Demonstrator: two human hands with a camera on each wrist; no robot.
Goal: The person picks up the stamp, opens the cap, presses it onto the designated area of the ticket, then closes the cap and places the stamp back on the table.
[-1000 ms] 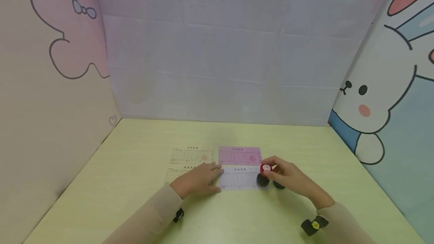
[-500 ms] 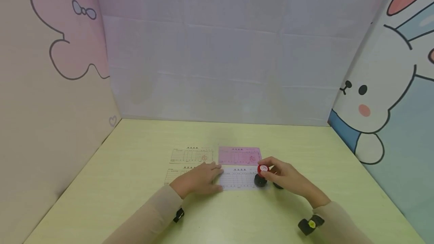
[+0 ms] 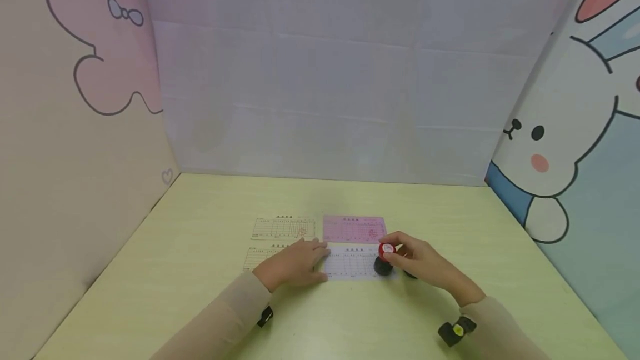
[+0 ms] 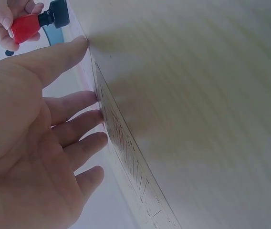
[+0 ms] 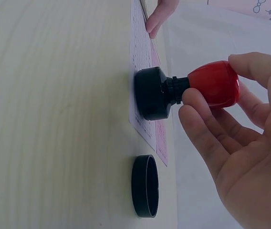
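My right hand (image 3: 425, 260) grips the red handle of a stamp (image 5: 213, 85) between thumb and fingers. The stamp's black round base (image 5: 151, 93) stands upright at the right part of a white form (image 3: 350, 264); whether it touches the paper is hard to tell. At the form's left edge, my left hand (image 3: 294, 264) rests with fingertips down and fingers fairly straight, partly covering a cream form (image 3: 257, 257). A black stamp cap (image 5: 145, 187) lies just right of the white form, mostly hidden behind my right hand in the head view.
Behind these lie another cream form (image 3: 282, 228) and a pink form (image 3: 352, 229), each with a red round mark at its right side. The pale yellow table (image 3: 320, 321) is bounded by a cloth wall (image 3: 325, 99) at the back and printed side panels.
My right hand has shifted slightly left with the stamp, bringing its base further over the white form, then stayed nearly still. The left hand has kept its place.
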